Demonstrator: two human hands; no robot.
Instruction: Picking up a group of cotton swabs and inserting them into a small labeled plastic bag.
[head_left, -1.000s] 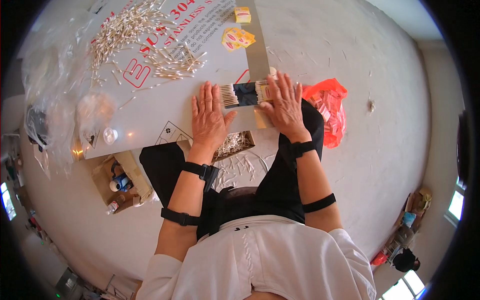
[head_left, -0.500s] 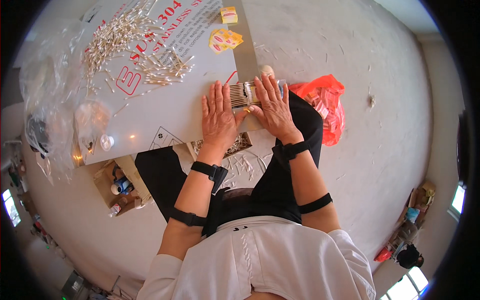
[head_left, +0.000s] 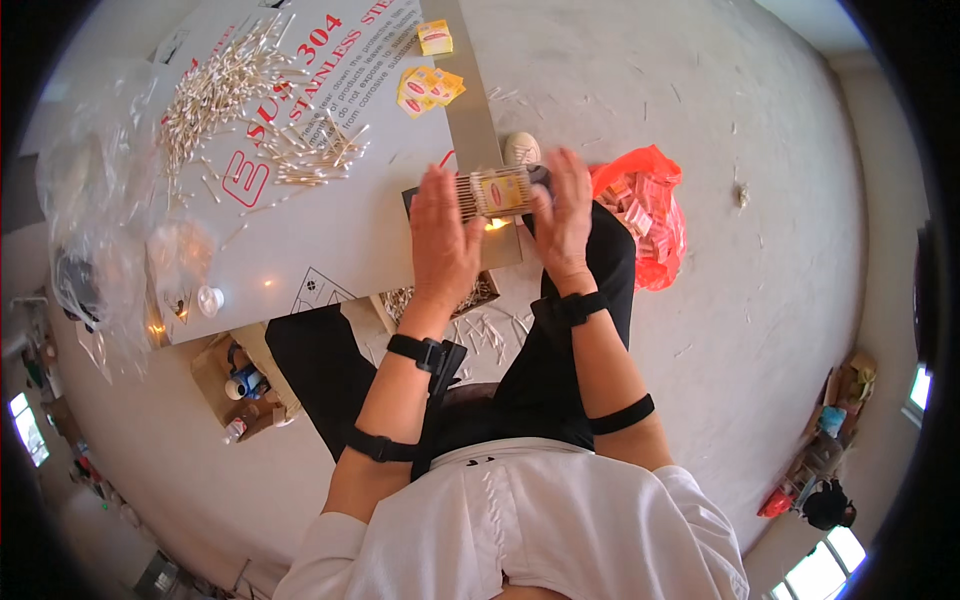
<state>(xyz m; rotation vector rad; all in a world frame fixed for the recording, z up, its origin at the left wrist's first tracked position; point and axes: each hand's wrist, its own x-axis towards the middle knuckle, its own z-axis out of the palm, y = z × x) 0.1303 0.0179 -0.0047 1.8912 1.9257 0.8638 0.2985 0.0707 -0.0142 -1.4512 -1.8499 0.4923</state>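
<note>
The left hand [head_left: 447, 235] is held flat, its fingers straight and side by side, and the right hand [head_left: 565, 215] faces it in much the same way, a little blurred; neither pinches anything that shows, and how hard they press cannot be told. Between the two hands, at the table's [head_left: 370, 235] near right corner, is a row of cotton swabs [head_left: 465, 197] with a yellow label [head_left: 503, 192], its left end against the left hand's fingers and its right end close to the right hand. Uneven pressure from the palms could skew the row, bend sticks or shift the label, since no fingers curl around it. The table's edge runs close by the right hand, so a push that way could tip swabs onto the floor [head_left: 760, 300]. Just right of that hand hangs a red bag [head_left: 660, 270] of pink packets, which a wide swing might catch. Well beyond the left hand, ahead and leftward, lies a loose swab pile [head_left: 225, 90], less at risk.
</note>
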